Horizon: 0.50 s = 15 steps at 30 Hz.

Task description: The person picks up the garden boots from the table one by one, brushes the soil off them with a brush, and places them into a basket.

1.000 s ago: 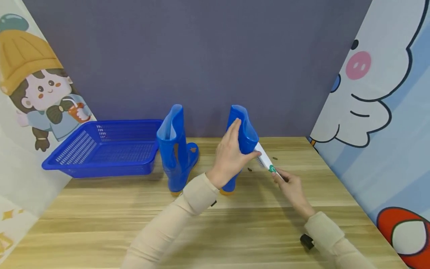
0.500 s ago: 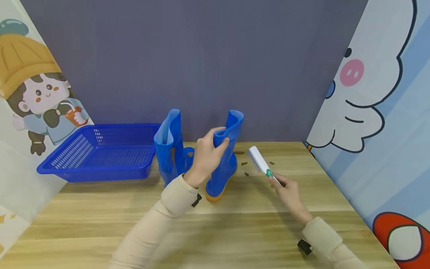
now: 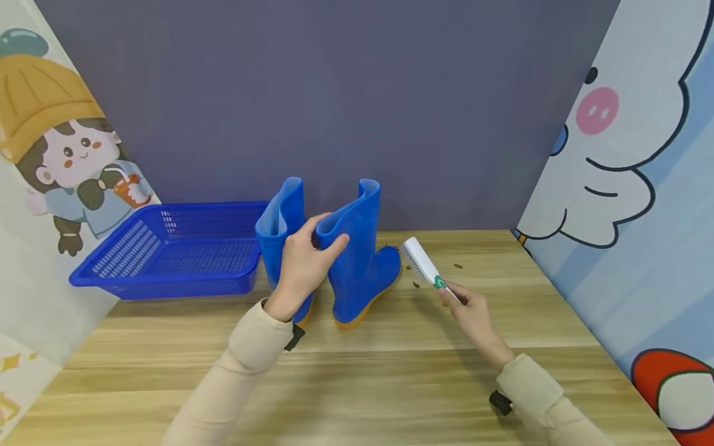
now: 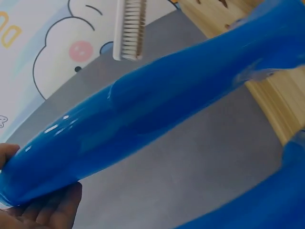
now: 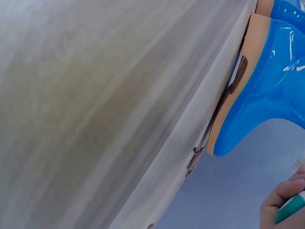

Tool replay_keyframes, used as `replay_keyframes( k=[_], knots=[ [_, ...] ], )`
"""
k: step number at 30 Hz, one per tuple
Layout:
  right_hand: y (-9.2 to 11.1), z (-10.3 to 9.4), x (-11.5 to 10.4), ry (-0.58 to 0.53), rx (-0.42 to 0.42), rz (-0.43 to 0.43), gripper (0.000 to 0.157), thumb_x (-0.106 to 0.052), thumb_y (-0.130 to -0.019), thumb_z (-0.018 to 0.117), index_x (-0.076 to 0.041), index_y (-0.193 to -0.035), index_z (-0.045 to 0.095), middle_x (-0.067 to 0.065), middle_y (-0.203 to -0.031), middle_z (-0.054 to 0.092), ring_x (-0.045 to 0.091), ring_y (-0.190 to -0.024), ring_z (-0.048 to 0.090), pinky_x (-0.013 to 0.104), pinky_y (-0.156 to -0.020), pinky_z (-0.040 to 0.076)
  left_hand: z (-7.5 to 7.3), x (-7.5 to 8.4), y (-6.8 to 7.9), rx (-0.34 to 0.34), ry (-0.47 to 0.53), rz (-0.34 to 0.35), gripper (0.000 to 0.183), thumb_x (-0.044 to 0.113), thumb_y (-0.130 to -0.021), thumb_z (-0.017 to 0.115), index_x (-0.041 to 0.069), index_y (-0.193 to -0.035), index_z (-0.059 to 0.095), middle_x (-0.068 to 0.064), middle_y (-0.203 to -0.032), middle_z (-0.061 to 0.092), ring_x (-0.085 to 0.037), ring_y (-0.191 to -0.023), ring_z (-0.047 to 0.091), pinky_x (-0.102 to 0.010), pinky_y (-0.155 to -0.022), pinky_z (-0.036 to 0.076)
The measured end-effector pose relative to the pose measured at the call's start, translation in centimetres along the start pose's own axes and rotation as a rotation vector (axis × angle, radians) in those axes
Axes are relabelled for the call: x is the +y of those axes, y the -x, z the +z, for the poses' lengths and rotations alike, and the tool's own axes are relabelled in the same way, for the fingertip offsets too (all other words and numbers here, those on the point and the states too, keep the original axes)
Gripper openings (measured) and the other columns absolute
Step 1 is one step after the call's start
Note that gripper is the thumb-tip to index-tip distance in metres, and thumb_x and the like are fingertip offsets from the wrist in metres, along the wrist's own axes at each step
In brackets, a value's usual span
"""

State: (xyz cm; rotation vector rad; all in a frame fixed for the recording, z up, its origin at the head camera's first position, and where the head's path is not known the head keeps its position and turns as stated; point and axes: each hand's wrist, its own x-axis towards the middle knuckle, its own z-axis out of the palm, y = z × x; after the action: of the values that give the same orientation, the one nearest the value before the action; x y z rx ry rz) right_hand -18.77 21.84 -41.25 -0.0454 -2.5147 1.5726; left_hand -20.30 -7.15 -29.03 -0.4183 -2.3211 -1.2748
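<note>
Blue boot stands on wood surface, L grip closed round top of its shaft, thumb one side, fingers other. 2nd boot just L of it, partly hidden by hand; blue basket further L. R grip holds white brush by handle, bristles twd boot's toe. Brown bits nr toe.

I record remotely: left sleeve, plain cream fabric, creased, with a broad, puffed left cuff. The right sleeve matches; right cuff likewise full. Blocky black fitting beside the left cuff; second black fitting beside the right cuff.
</note>
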Motion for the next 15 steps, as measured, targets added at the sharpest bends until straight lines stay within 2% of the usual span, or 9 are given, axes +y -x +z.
replay_keyframes(
  k=[3,5,8,10,12,15],
  knots=[
    [0.0,-0.1,-0.2,-0.003,0.001,-0.008,0.041,-0.030,-0.091,0.057,-0.004,-0.123,0.057,0.013,-0.083,0.061,0.004,-0.055,0.042,0.020,-0.046,0.037,-0.3,-0.6,0.6,-0.009,-0.035,-0.028,0.037,0.030,-0.083,0.067,0.005,-0.109,0.059,-0.012,-0.088,0.069,-0.019,-0.070,0.064,-0.031,-0.062,0.052],
    [0.0,-0.2,-0.3,-0.007,0.003,-0.013,0.041,-0.029,-0.091,0.057,-0.004,-0.123,0.057,0.013,-0.083,0.061,0.005,-0.057,0.043,0.020,-0.048,0.038,-0.3,-1.2,0.9,-0.024,-0.052,-0.050,0.036,0.031,-0.083,0.067,0.005,-0.105,0.058,-0.013,-0.090,0.069,-0.022,-0.076,0.067,-0.035,-0.064,0.054],
    [0.0,-0.4,-0.3,-0.001,0.019,-0.026,0.041,-0.029,-0.091,0.057,-0.004,-0.123,0.057,0.013,-0.084,0.062,0.006,-0.059,0.045,0.020,-0.049,0.040,0.1,-2.1,1.5,-0.052,-0.042,-0.076,0.040,0.033,-0.082,0.068,0.005,-0.109,0.057,-0.015,-0.098,0.069,-0.025,-0.087,0.067,-0.039,-0.071,0.055],
    [0.1,-0.6,-0.4,0.004,0.030,-0.032,0.040,-0.028,-0.091,0.057,-0.004,-0.123,0.057,0.013,-0.084,0.062,0.006,-0.060,0.046,0.020,-0.049,0.040,0.6,-2.8,2.0,-0.048,-0.027,-0.074,0.041,0.032,-0.082,0.068,0.004,-0.110,0.058,-0.015,-0.099,0.069,-0.025,-0.087,0.067,-0.039,-0.073,0.055],
    [0.3,-0.7,-0.3,0.012,0.037,-0.030,0.040,-0.027,-0.091,0.057,-0.003,-0.123,0.058,0.011,-0.084,0.062,0.006,-0.061,0.046,0.020,-0.049,0.040,1.2,-3.6,2.5,-0.004,-0.003,-0.039,0.035,0.029,-0.082,0.069,0.002,-0.104,0.060,-0.015,-0.091,0.069,-0.023,-0.080,0.068,-0.037,-0.067,0.055],
    [0.6,-1.2,0.0,0.019,0.049,-0.006,0.040,-0.028,-0.091,0.057,-0.003,-0.123,0.057,0.010,-0.083,0.062,0.005,-0.059,0.045,0.020,-0.048,0.039,2.3,-4.4,2.8,0.101,0.012,0.056,0.022,0.022,-0.083,0.068,0.001,-0.086,0.062,-0.013,-0.074,0.068,-0.018,-0.064,0.063,-0.028,-0.056,0.050]
  ],
)
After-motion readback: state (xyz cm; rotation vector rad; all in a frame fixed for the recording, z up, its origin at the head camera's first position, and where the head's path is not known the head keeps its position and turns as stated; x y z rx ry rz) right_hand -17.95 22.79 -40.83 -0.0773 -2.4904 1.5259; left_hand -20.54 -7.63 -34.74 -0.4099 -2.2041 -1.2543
